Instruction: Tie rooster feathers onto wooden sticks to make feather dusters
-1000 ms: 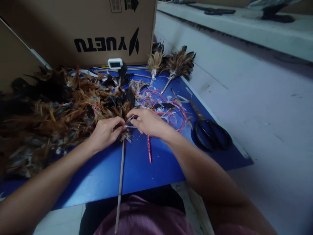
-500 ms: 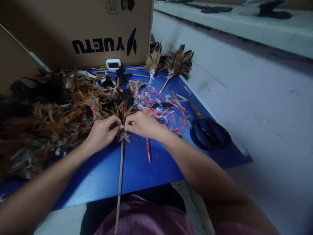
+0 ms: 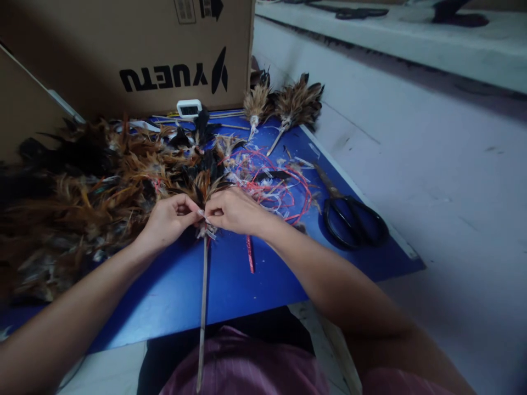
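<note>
A feather duster (image 3: 205, 186) with brown and black feathers lies on the blue table, its thin wooden stick (image 3: 203, 291) pointing toward me past the table edge. At the base of its feathers, my left hand (image 3: 168, 219) pinches a clear plastic strip (image 3: 201, 214) between thumb and forefinger. My right hand (image 3: 233, 211) is closed right beside it, fingertips pressed on the same strip. The two hands almost touch. Wrapped plastic ends (image 3: 209, 235) stick out around the top of the stick, just below my fingers.
Loose feathers (image 3: 82, 208) heap over the left side. Red string and plastic scraps (image 3: 284, 192) lie beyond my right hand, black-handled scissors (image 3: 354, 222) at the right edge. Two feather bundles (image 3: 294, 104) rest behind. A cardboard box (image 3: 94, 49) and small white digital display (image 3: 189, 109) stand at the back.
My hands have drawn together at the duster's neck; the right has shifted slightly left, closer to the left fingertips. The stick and the surrounding things stay put.
</note>
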`<state>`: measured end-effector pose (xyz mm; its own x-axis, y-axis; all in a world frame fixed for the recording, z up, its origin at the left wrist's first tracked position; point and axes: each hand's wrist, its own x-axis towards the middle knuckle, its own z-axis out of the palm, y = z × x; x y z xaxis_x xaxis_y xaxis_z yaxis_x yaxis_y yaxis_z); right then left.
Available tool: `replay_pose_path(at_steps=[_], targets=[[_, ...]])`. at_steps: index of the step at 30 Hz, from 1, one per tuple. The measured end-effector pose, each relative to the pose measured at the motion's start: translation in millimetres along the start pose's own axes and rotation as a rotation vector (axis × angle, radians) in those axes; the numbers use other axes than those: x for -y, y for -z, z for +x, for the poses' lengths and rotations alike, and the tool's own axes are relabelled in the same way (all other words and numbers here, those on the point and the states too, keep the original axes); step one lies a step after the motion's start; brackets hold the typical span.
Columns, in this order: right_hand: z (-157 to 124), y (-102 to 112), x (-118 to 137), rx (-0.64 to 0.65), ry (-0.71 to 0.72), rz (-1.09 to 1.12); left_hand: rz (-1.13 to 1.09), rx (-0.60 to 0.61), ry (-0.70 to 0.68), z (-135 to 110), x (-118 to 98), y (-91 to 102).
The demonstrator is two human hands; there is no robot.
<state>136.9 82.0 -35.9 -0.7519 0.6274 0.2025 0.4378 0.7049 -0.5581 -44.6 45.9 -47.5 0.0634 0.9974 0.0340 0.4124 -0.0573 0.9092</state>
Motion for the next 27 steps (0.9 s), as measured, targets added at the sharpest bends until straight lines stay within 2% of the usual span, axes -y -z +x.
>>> replay_pose_path(at_steps=[8,11,14,17,22,27], targets=[[-2,-1,9,0.016,0.056,-0.178,-0.066,-0.033,0.063,1,-4,-1.3],[-3,1,5,0.008,0.044,-0.059,-0.018,-0.046,0.016,2,-2,-0.6],[-1,4,0,-0.059,-0.077,0.112,0.048,-0.021,-0.048,3,1,2.4],[1,2,-5,-0.109,-0.159,0.185,0.182,0.016,-0.121,2,3,6.7],[7,-10,-13,-0.060,-0.137,0.275,0.476,0.010,-0.402,-1,3,12.2],[11,-17,-18,-0.060,-0.174,0.389,0.729,0.037,-0.892,1,8,14.8]])
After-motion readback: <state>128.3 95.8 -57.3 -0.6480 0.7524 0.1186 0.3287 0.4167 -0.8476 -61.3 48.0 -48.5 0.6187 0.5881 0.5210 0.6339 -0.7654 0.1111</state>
